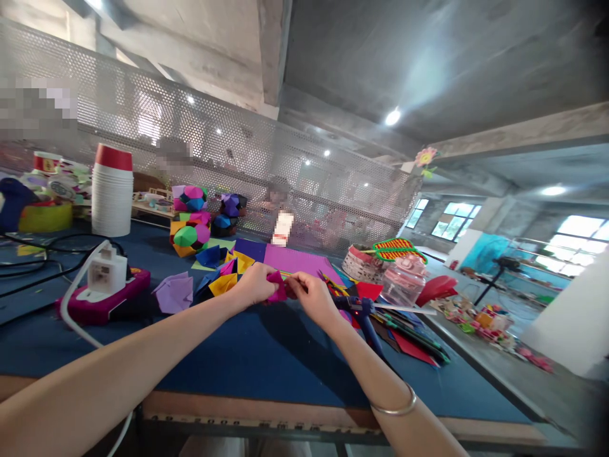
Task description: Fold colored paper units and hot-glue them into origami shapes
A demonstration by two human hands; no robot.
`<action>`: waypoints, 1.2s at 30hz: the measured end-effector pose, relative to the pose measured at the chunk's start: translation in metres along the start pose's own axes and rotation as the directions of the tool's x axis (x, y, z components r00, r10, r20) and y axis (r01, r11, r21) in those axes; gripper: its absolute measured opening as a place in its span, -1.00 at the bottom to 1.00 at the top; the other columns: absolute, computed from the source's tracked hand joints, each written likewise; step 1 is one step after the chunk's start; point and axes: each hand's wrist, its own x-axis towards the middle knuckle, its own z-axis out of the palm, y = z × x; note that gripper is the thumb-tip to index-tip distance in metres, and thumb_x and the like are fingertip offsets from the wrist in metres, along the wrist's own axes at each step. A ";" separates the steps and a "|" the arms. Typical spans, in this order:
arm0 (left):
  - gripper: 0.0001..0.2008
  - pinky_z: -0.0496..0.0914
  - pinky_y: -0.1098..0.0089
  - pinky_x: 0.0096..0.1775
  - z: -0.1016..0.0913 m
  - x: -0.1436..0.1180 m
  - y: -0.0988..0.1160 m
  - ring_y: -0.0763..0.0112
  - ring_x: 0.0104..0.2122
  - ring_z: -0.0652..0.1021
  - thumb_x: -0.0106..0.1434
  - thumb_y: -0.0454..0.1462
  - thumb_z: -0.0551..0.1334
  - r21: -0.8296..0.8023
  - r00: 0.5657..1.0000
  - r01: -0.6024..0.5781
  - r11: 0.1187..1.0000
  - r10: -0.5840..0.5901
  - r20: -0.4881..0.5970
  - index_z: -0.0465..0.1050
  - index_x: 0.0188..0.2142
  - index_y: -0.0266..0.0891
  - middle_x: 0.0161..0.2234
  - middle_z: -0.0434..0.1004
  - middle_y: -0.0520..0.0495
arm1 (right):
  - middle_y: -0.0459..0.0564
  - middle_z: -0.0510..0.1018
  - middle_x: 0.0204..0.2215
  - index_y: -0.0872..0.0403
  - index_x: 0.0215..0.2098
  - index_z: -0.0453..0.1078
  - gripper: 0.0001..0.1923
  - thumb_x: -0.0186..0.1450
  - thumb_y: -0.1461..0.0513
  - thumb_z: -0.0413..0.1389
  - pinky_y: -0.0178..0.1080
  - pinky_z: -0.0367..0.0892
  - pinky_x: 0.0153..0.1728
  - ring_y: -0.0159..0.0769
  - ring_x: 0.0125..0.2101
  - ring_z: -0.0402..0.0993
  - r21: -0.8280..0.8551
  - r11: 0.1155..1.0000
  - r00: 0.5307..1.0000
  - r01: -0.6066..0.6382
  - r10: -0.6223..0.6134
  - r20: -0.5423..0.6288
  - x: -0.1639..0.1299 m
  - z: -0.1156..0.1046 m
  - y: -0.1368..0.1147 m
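Between my two hands is a small piece of folded magenta paper [276, 289], held above the blue table. My left hand [257, 284] pinches it from the left, fingers closed. From the right, the fingertips of my right hand [309, 295] are pressed together at the paper's edge. Just left of my hands lie folded yellow and blue paper pieces [223, 279]. A lilac folded paper piece [175, 293] sits farther left. A blue glue gun [364, 311] with a white glue stick rests beside my right wrist.
A magenta power strip [114, 295] with a white plug and cables stands at left. Behind it rise stacked paper cups [111, 193]. Colourful paper balls [191, 231] sit toward the back. A clear jar [402, 282] and several pens [413, 333] are at right, near the table edge.
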 end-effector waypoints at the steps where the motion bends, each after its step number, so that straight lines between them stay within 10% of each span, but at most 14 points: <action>1: -0.91 0.21 0.48 -0.56 -0.001 0.001 0.000 0.48 -0.65 0.39 -0.02 -0.36 0.13 0.020 1.000 0.004 1.000 -0.004 -0.022 0.41 -0.51 -0.28 -0.65 0.37 0.05 | -0.02 0.55 -0.46 0.10 -0.34 0.41 -0.70 0.32 0.09 -0.05 -0.31 0.29 -0.38 -0.30 -0.42 0.46 -0.004 1.000 1.000 -0.010 0.010 -0.007 0.000 0.000 0.000; 9: -0.85 0.23 0.43 -0.42 -0.003 0.000 0.003 0.32 -0.42 0.48 0.02 -0.35 0.14 0.275 0.984 -0.074 0.959 0.115 -0.138 0.50 -0.47 -0.26 -0.50 0.52 -0.08 | -0.05 0.52 -0.55 0.11 -0.43 0.44 -0.74 0.23 0.10 0.06 -0.34 0.20 -0.50 -0.33 -0.52 0.38 -0.046 0.999 0.999 -0.027 0.026 -0.023 0.001 0.008 -0.001; 26: -0.89 0.14 0.43 -0.44 0.011 -0.010 0.006 0.34 -0.44 0.44 0.05 -0.34 0.14 0.298 0.964 -0.088 0.951 0.156 -0.215 0.45 -0.50 -0.24 -0.51 0.49 -0.07 | -0.05 0.51 -0.58 0.12 -0.54 0.41 -0.81 0.15 0.17 0.11 -0.34 0.20 -0.51 -0.33 -0.53 0.37 -0.081 0.994 0.994 -0.067 0.060 -0.087 -0.001 0.011 0.001; 36: -0.89 0.21 0.46 -0.43 0.003 0.004 -0.001 0.44 -0.48 0.41 0.09 -0.31 0.13 0.106 0.946 -0.078 0.991 0.107 -0.305 0.41 -0.48 -0.26 -0.55 0.42 0.01 | -0.03 0.50 -0.45 0.09 -0.31 0.36 -0.62 0.24 -0.06 0.00 -0.30 0.34 -0.40 -0.31 -0.44 0.43 0.378 0.905 0.971 -0.195 0.231 -0.053 0.001 0.016 0.003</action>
